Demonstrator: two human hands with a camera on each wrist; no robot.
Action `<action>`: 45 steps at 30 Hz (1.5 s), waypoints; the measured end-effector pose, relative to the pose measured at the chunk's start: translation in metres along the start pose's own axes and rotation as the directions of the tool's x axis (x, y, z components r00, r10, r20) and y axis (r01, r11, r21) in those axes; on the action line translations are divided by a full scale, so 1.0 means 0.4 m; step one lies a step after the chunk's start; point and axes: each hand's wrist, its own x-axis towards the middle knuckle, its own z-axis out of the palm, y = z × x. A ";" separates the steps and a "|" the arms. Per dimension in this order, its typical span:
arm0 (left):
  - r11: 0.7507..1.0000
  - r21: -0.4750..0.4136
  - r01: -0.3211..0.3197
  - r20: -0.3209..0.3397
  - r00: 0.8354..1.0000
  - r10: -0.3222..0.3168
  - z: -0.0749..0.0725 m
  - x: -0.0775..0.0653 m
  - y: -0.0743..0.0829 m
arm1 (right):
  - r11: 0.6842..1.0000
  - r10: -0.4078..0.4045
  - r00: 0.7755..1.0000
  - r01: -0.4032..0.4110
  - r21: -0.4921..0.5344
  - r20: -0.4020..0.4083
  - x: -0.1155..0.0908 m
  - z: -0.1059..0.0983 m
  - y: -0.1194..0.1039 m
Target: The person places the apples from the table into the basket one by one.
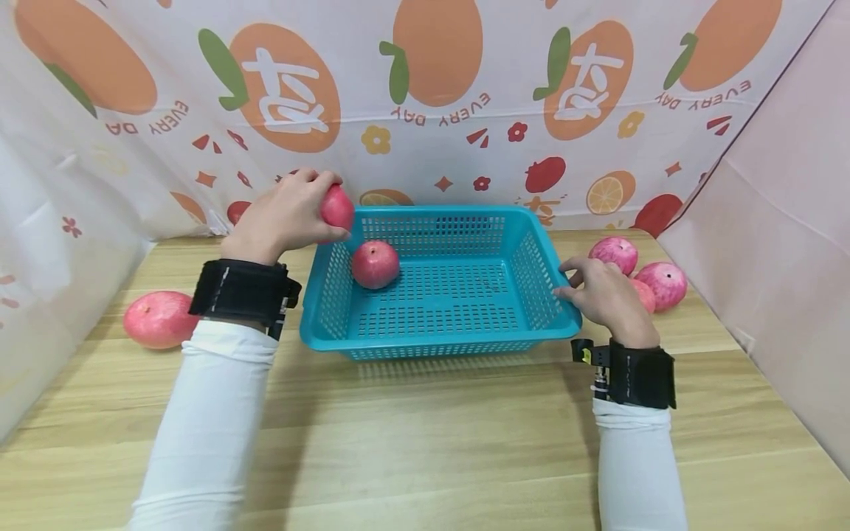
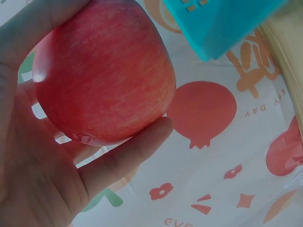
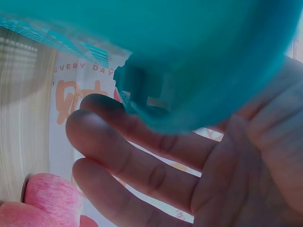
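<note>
My left hand [image 1: 287, 214] grips a red apple [image 1: 337, 207] above the left back corner of a turquoise plastic basket [image 1: 438, 345]. In the left wrist view, the fingers and thumb wrap around the smooth red apple [image 2: 106, 71]. Another red apple [image 1: 375, 264] lies inside the basket, near its left wall. At the basket's right side, my right hand [image 1: 607, 296] holds the rim. The right wrist view has the fingers [image 3: 128, 151] bent beneath the basket rim [image 3: 189, 118], with the thumb hidden behind it.
One red apple [image 1: 161, 319] lies on the wooden table [image 1: 425, 442], left of my left forearm. Beyond my right hand sit a streaked pink apple [image 1: 614, 254], a second one [image 1: 662, 285] and a partly covered red apple [image 1: 644, 295]. A fruit-printed cloth [image 1: 438, 133] hangs behind the basket.
</note>
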 end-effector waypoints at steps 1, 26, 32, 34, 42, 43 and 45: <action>1.000 -0.002 -0.004 0.000 1.000 0.004 0.001 0.001 0.003 | 1.000 -0.001 1.000 0.001 0.001 0.000 0.000 0.000 0.000; 0.996 -0.016 -0.088 0.017 0.996 0.088 0.020 0.037 0.053 | 1.000 -0.006 1.000 0.006 0.015 -0.003 -0.003 0.005 -0.003; 0.995 -0.010 -0.096 0.033 0.995 0.097 0.026 0.048 0.068 | 1.000 0.005 1.000 -0.005 0.004 -0.001 -0.003 0.003 -0.002; 0.996 -0.006 -0.090 0.037 0.995 0.090 0.028 0.050 0.070 | 1.000 0.004 1.000 -0.004 0.002 0.001 -0.002 0.002 -0.003; 0.993 -0.035 -0.109 0.049 0.993 0.111 0.035 0.062 0.082 | 1.000 0.014 1.000 -0.014 0.006 0.014 -0.004 0.000 -0.004; 0.993 -0.036 -0.113 0.053 0.992 0.115 0.036 0.064 0.084 | 1.000 0.013 1.000 -0.014 0.008 0.017 -0.004 0.000 -0.005; 0.993 -0.037 -0.114 0.058 0.992 0.116 0.039 0.068 0.086 | 1.000 0.015 1.000 -0.015 0.009 0.019 -0.004 -0.001 -0.005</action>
